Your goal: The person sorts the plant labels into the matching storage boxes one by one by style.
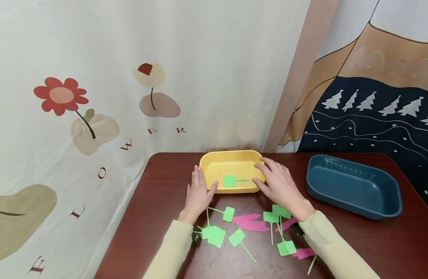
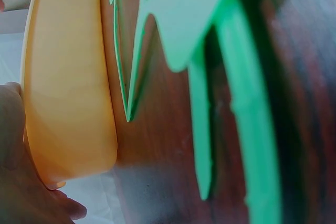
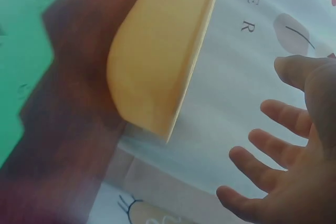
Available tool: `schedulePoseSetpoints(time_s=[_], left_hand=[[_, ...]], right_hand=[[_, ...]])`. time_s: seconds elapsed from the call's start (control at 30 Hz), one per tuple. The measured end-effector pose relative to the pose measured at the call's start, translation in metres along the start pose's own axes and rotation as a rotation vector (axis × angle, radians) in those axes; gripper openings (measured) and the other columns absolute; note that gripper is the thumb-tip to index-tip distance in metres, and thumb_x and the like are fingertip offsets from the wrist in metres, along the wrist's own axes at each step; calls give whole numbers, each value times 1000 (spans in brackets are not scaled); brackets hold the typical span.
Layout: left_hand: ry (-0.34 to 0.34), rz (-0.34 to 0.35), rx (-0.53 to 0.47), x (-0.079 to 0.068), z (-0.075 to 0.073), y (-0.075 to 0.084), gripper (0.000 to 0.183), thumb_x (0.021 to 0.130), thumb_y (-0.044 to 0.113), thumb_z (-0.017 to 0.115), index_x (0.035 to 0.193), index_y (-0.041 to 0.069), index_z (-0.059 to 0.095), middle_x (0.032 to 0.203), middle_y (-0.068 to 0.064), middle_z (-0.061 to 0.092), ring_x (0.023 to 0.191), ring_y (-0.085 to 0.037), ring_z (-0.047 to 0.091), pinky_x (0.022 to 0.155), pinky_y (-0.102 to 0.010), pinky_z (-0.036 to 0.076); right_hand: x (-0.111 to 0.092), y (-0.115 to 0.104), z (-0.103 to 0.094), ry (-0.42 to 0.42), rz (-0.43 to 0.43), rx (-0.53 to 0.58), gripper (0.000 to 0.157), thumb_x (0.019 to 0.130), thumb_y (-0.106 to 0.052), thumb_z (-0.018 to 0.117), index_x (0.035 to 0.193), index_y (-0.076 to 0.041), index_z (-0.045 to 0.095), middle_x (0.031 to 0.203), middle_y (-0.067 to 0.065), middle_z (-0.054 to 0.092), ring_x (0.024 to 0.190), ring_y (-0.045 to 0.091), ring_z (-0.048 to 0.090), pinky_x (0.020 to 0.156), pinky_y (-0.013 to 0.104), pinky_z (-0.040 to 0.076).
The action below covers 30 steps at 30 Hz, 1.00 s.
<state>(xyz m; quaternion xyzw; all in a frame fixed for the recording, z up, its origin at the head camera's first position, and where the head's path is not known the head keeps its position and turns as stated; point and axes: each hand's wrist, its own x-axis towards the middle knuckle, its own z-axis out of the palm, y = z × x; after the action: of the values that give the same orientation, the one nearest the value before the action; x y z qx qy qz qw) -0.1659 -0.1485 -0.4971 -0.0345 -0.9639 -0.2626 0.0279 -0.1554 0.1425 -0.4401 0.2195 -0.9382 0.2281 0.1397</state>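
Observation:
A yellow plastic basin [image 1: 231,190] stands near the table's back edge, with a green plant tag [image 1: 229,180] lying in it. At its left end, my left hand [image 1: 198,193] touches the basin with straight fingers along the outside and the thumb at the near rim. My right hand [image 1: 278,180] hovers around the basin's right end. Its fingers [image 3: 252,166] are spread, apart from the basin and holding nothing in the right wrist view. Several green plant tags [image 1: 237,236] with square heads and thin stems lie on the table before the basin, beside pink tags [image 1: 252,226].
A dark blue basin [image 1: 353,188] sits on the right of the brown table [image 1: 144,228]. Behind the table hangs a pale printed curtain [image 1: 214,77]. More green tags [image 1: 285,248] lie under and beside the right forearm.

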Motion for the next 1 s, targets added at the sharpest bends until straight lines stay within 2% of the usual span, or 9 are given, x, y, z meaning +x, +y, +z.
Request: schedulePoseSetpoints(time_s=[0.37, 0.67, 1.0], left_hand=[[5, -5, 13, 1, 1, -8, 94, 105, 55, 50, 163, -6, 8, 173, -19, 3, 156, -42, 14, 115, -71, 24], [2, 1, 10, 1, 4, -7, 94, 105, 55, 49, 162, -7, 8, 172, -20, 3, 156, -43, 14, 114, -72, 24], [-2, 5, 18, 2, 2, -3, 93, 105, 54, 49, 162, -8, 8, 172, -21, 4, 156, -43, 13, 115, -71, 24]], right_hand=[[-42, 19, -11, -100, 131, -16, 57, 94, -39, 76, 139, -7, 63, 147, 18, 55, 134, 40, 51, 108, 68, 36], [-78, 35, -15, -129, 189, -39, 53, 94, -34, 76, 136, -4, 64, 138, 21, 59, 122, 43, 58, 99, 66, 46], [-105, 35, -12, -155, 224, -24, 49, 91, -33, 80, 127, -3, 68, 125, 17, 66, 109, 35, 64, 90, 55, 56]])
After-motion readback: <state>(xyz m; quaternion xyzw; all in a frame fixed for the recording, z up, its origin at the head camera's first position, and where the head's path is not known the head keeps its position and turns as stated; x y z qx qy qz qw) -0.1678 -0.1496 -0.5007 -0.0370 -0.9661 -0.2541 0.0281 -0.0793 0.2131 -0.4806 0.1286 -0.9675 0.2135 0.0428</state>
